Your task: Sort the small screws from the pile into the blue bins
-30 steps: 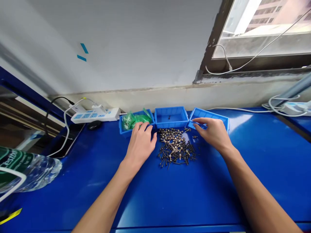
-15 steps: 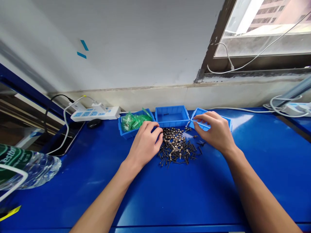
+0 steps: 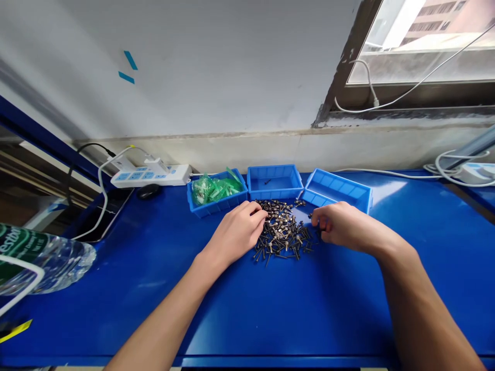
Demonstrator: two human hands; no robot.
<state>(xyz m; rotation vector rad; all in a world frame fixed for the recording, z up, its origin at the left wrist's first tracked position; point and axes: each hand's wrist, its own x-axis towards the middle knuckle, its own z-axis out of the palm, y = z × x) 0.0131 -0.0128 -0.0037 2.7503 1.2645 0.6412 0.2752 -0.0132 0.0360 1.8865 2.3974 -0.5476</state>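
A pile of dark and silvery screws [image 3: 284, 234] lies on the blue table. At the pile's left edge, my left hand [image 3: 240, 229] has its fingers curled together; what they pinch, if anything, is too small to name. My right hand [image 3: 342, 224] is at the right edge of the pile, fingers bent down and closed, their tips partly hidden. Behind the pile, the middle blue tray [image 3: 274, 195] holds one small dark screw [image 3: 267, 181]. The right blue tray [image 3: 338, 188] stands angled beyond my right hand. Green plastic bags [image 3: 216, 189] fill the left blue tray [image 3: 220, 207].
A white power strip [image 3: 170, 176] with plugs and a black mouse [image 3: 148, 191] are at the back left. A large water bottle [image 3: 58, 263] lies at the left edge. White cables and another power strip [image 3: 477, 173] are at the far right.
My right hand has come down from over the right tray to the table beside the pile, its fingers closing. My left hand has shifted slightly right, over the screws. The view has moved slightly.
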